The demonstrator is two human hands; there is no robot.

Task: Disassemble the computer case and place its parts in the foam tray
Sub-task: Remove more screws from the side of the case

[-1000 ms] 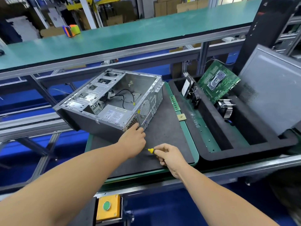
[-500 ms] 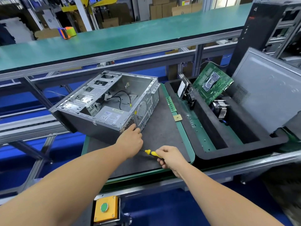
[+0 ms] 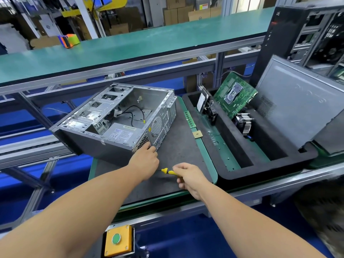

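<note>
One computer case [image 3: 119, 125], grey metal, lies on its side on the dark mat [image 3: 178, 157], over the mat's far left corner and overhanging its left edge. Side panel off, open face up. Inside: black cables, bare drive bays, one silver power supply [image 3: 122, 134] with a white label at the near corner. Rear face with round fan grille faces the mat's right side.

Left hand [image 3: 144, 161] rests at the case's near rear corner, fingers curled against the vented metal; whether they pinch anything, cannot tell. Right hand [image 3: 189, 176] above the mat's near edge, fingers curled round one screwdriver [image 3: 167, 171] with a yellow handle, tip pointing toward the left hand.

One black foam tray [image 3: 234, 172] touches the mat's right edge. It has long slots. Left slots: one hard drive [image 3: 202, 102] standing on edge at the far end, a small black part just beside it. Right slot: one green motherboard [image 3: 235, 95] leaning tilted at the far end, one finned heatsink [image 3: 243, 122] below it. One grey side panel [image 3: 297, 101] leans at the tray's right edge.

On the mat's right edge: one green memory stick [image 3: 189, 119] and one small square processor chip [image 3: 197, 135], apart.

One yellow button box [image 3: 118, 240] with a green button sits below the near rail.
</note>
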